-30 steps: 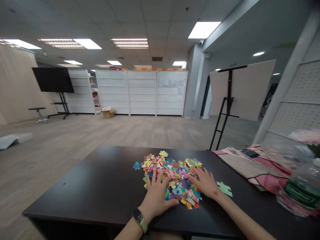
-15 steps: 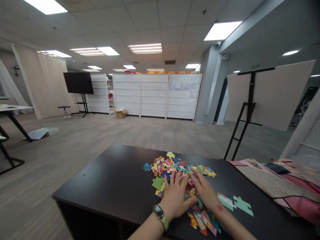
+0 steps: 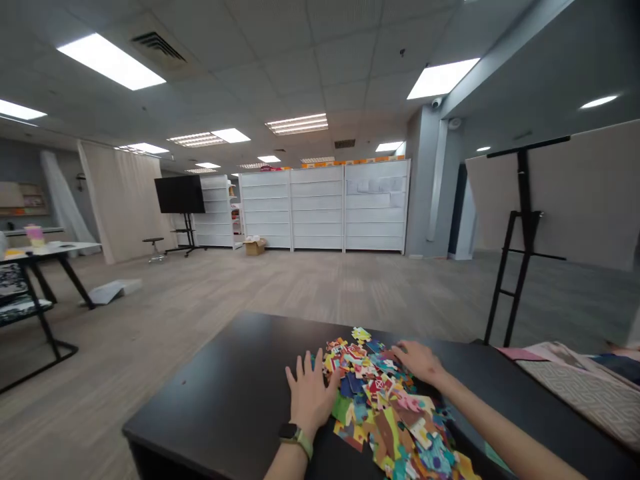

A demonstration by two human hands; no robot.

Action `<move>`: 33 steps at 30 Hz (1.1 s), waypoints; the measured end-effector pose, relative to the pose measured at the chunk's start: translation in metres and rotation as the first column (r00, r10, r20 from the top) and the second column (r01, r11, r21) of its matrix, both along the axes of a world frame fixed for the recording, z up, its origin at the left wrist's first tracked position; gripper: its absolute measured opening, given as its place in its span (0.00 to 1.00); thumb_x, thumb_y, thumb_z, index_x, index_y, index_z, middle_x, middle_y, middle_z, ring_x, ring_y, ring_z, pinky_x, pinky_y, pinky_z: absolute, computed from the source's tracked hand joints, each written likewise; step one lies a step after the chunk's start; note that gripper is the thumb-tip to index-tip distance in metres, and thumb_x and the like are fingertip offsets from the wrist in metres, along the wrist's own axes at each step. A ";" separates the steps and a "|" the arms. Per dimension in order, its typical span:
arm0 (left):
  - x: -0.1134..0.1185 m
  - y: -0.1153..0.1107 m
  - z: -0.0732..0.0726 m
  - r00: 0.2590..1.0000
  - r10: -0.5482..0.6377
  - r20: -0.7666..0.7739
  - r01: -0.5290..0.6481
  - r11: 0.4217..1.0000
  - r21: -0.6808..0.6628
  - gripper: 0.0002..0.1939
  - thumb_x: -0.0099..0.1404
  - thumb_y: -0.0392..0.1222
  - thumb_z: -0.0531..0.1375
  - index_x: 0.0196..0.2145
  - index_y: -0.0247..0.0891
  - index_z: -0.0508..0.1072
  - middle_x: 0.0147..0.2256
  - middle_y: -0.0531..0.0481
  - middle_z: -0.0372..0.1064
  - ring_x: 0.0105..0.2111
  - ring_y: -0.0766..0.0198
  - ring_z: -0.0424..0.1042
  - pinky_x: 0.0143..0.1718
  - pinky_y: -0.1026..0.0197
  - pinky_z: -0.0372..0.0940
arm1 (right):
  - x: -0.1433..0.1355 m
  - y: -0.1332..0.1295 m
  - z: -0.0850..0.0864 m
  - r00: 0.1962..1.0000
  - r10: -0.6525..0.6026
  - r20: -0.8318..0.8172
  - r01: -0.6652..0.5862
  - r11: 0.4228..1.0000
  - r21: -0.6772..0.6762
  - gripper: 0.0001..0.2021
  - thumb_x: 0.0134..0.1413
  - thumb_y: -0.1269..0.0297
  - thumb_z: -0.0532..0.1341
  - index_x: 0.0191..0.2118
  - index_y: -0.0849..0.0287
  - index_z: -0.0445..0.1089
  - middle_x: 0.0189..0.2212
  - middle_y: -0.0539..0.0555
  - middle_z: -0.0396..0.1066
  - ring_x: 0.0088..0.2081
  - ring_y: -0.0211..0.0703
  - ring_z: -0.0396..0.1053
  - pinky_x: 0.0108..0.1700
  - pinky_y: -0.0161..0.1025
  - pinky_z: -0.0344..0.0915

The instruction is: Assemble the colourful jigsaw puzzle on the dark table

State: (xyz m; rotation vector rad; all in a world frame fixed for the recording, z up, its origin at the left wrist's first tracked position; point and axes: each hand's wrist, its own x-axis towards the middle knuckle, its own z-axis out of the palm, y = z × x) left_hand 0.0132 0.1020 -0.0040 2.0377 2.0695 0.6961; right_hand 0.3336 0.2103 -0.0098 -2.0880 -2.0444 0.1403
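A heap of colourful jigsaw puzzle pieces (image 3: 379, 385) spreads over the dark table (image 3: 235, 387), running from its middle down to the near edge. On the heap's left side rests my left hand (image 3: 311, 393), fingers spread, its thumb against the pieces. A watch with a green band (image 3: 296, 433) is on that wrist. My right hand (image 3: 419, 360) lies at the heap's far right edge, fingers stretched out and touching pieces there. Neither hand grips anything. Under my right forearm, a pale green piece (image 3: 495, 457) is partly hidden.
Folded pink and patterned cloth (image 3: 580, 383) lies on the table's right end. Behind it stands a black easel with a white board (image 3: 580, 200). White shelves (image 3: 317, 207) line the back, and a white table (image 3: 55, 250) is at the left.
My hands have moved apart from over the heap, the left one to its left side and the right one to its right. More of the pieces now shows. The camera view has shifted.
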 end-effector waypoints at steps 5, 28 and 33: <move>0.003 0.000 -0.003 0.999 -0.051 -0.014 0.051 0.999 0.010 0.34 0.70 0.66 0.44 0.67 0.50 0.59 0.65 0.43 0.60 0.67 0.44 0.51 0.65 0.27 0.37 | -0.029 0.032 0.020 0.998 -0.038 0.045 0.039 0.999 -0.011 0.21 0.65 0.51 0.60 0.56 0.59 0.68 0.55 0.60 0.69 0.55 0.55 0.68 0.58 0.61 0.62; -0.009 -0.014 0.008 0.915 -0.401 0.045 0.402 0.916 -0.015 0.35 0.59 0.67 0.61 0.62 0.55 0.67 0.67 0.48 0.55 0.67 0.45 0.51 0.69 0.39 0.38 | -0.015 0.022 0.037 0.974 0.189 -0.126 -0.215 0.945 -0.248 0.14 0.65 0.59 0.63 0.52 0.61 0.71 0.50 0.55 0.72 0.46 0.48 0.73 0.47 0.48 0.73; -0.012 -0.009 0.013 0.918 -0.390 0.071 0.388 0.921 0.046 0.33 0.61 0.63 0.62 0.61 0.52 0.68 0.65 0.47 0.59 0.65 0.47 0.56 0.67 0.42 0.47 | 0.017 0.000 0.045 0.988 0.132 -0.083 -0.147 0.963 -0.227 0.16 0.65 0.59 0.62 0.55 0.59 0.68 0.54 0.58 0.69 0.51 0.49 0.71 0.52 0.52 0.71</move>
